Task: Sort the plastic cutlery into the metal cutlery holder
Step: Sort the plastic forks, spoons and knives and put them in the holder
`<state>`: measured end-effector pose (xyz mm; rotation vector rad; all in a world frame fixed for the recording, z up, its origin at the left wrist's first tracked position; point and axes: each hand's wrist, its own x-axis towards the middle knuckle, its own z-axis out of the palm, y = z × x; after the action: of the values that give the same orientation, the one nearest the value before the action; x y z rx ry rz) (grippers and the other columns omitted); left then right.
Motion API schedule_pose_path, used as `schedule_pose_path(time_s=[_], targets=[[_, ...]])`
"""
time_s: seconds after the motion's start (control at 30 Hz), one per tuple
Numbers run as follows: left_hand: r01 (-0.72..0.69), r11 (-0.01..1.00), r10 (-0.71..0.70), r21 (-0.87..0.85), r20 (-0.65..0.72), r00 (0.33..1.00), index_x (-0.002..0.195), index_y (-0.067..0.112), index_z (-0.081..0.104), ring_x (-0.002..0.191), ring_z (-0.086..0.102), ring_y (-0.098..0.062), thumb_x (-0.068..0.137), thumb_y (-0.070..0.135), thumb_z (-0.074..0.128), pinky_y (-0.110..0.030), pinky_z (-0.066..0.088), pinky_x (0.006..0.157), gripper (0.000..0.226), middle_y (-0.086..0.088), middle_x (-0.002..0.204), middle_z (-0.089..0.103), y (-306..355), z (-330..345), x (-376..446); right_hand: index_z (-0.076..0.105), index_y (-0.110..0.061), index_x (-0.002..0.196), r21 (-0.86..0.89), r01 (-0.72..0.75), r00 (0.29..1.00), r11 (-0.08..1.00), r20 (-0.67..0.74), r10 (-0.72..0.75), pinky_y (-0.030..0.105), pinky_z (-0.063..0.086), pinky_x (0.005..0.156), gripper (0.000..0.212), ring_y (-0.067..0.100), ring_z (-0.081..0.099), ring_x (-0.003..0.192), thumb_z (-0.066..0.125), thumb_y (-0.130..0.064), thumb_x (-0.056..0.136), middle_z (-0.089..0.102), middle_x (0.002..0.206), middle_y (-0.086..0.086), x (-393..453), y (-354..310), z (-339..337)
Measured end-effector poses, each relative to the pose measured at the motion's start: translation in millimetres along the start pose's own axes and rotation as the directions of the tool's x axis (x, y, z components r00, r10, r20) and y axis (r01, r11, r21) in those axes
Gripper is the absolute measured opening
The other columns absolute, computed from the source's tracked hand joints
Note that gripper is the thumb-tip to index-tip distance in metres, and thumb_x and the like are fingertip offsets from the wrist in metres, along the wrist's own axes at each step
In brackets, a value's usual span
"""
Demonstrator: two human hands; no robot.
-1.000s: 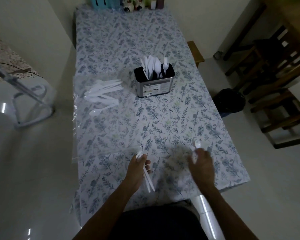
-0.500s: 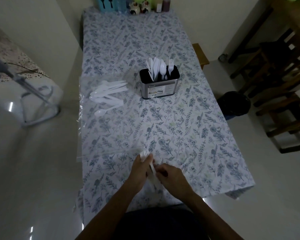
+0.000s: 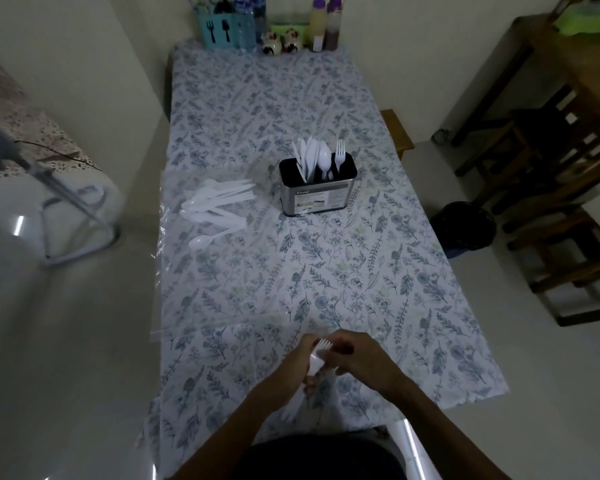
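White plastic forks [image 3: 318,355], tines pointing toward the rectangular metal cutlery holder with the black liner [image 3: 317,188], sit bunched between both hands at the table's near edge, well short of that holder: the left hand [image 3: 307,367] has its fingers curled round the handles while the right hand [image 3: 355,358] pinches the bundle from the other side. This looks like the gathering step, so next the bundle must travel to the holder's right compartment, where one fork already stands. Knives fill its left, spoons its middle, and a loose pile of white plastic cutlery [image 3: 219,206] lies left of it on clear plastic film [image 3: 174,271].
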<state>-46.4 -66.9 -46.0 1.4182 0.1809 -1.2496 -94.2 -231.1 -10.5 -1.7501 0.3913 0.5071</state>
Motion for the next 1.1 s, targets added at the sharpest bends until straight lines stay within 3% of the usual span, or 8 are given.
schedule_pose_path(time_s=[0.23, 0.4, 0.57, 0.63, 0.73, 0.9, 1.0, 1.1], targets=[[-0.123, 0.988, 0.125, 0.097, -0.021, 0.992, 0.118, 0.003, 0.051, 0.052, 0.045, -0.011, 0.108, 0.045, 0.037, -0.026, 0.037, 0.050, 0.045, -0.005, 0.081, 0.062, 0, -5, 2, 0.077, -0.018, 0.099, -0.028, 0.090, 0.996, 0.996, 0.031, -0.089, 0.043, 0.062, 0.080, 0.015, 0.023, 0.075, 0.081, 0.077, -0.029, 0.088, 0.077, 0.092, 0.005, 6, 1, -8], [-0.308, 0.864, 0.361, 0.399, -0.064, 0.930, 0.104, 0.013, 0.051, 0.065, 0.050, -0.009, 0.108, 0.042, 0.038, -0.031, 0.046, 0.064, 0.032, 0.005, 0.079, 0.054, 40, 1, 8, 0.076, -0.018, 0.094, -0.276, 0.253, 0.965, 0.927, 0.001, -0.263, 0.038, 0.062, 0.069, 0.013, 0.011, 0.072, 0.066, 0.070, -0.030, 0.092, 0.076, 0.081, -0.001, 25, -31, -44], [-0.582, 0.482, 0.726, 0.655, 0.073, 0.684, 0.122, 0.018, 0.061, 0.084, 0.067, 0.004, 0.100, 0.025, 0.063, -0.016, 0.056, 0.075, 0.023, 0.008, 0.100, 0.071, 185, -5, 23, 0.077, -0.019, 0.098, -0.628, 0.453, 0.773, 0.633, -0.077, -0.630, 0.021, 0.058, 0.063, 0.015, 0.001, 0.065, 0.065, 0.068, -0.029, 0.092, 0.076, 0.087, 0.000, 68, -141, -130], [-0.649, 0.409, 0.827, 0.642, 0.039, 0.561, 0.119, 0.013, 0.063, 0.088, 0.071, -0.006, 0.095, 0.020, 0.070, -0.019, 0.057, 0.080, 0.026, 0.000, 0.103, 0.075, 251, -3, 27, 0.077, -0.021, 0.092, -0.685, 0.465, 0.678, 0.561, -0.132, -0.723, 0.034, 0.056, 0.069, 0.011, 0.012, 0.066, 0.072, 0.070, -0.030, 0.091, 0.074, 0.085, 0.000, 85, -191, -160], [-0.710, 0.355, 0.885, 0.608, 0.026, 0.465, 0.109, 0.006, 0.059, 0.090, 0.073, -0.014, 0.091, 0.018, 0.076, -0.032, 0.059, 0.081, 0.027, -0.003, 0.099, 0.076, 325, 2, 32, 0.078, -0.021, 0.091, -0.708, 0.457, 0.596, 0.539, -0.206, -0.776, 0.026, 0.052, 0.073, 0.009, 0.012, 0.068, 0.078, 0.076, -0.029, 0.087, 0.075, 0.088, -0.002, 103, -248, -195], [-0.732, 0.474, 0.782, 0.489, 0.147, 0.605, 0.093, 0.012, 0.052, 0.075, 0.073, -0.007, 0.087, 0.011, 0.079, -0.016, 0.049, 0.061, 0.029, -0.001, 0.086, 0.078, 385, -7, 41, 0.079, -0.017, 0.098, -0.631, 0.527, 0.709, 0.569, -0.042, -0.704, 0.012, 0.048, 0.072, 0.015, 0.003, 0.070, 0.079, 0.080, -0.019, 0.083, 0.077, 0.091, -0.002, 122, -298, -246], [-0.728, 0.536, 0.750, 0.428, 0.154, 0.643, 0.094, 0.014, 0.059, 0.092, 0.076, -0.033, 0.078, 0.014, 0.086, -0.038, 0.059, 0.077, 0.032, -0.014, 0.092, 0.080, 402, -17, 53, 0.077, -0.008, 0.104, -0.468, 0.585, 0.773, 0.662, 0.074, -0.630, 0.033, 0.058, 0.086, 0.021, 0.023, 0.074, 0.092, 0.080, -0.014, 0.085, 0.077, 0.097, 0.006, 139, -307, -265], [-0.708, 0.568, 0.748, 0.420, 0.097, 0.657, 0.105, 0.018, 0.065, 0.091, 0.077, -0.023, 0.076, 0.013, 0.088, -0.037, 0.060, 0.087, 0.037, -0.005, 0.089, 0.081, 408, -20, 74, 0.075, -0.004, 0.108, -0.402, 0.587, 0.791, 0.703, 0.103, -0.602, 0.042, 0.058, 0.092, 0.025, 0.029, 0.073, 0.097, 0.079, -0.009, 0.084, 0.077, 0.101, 0.011, 160, -307, -274]])
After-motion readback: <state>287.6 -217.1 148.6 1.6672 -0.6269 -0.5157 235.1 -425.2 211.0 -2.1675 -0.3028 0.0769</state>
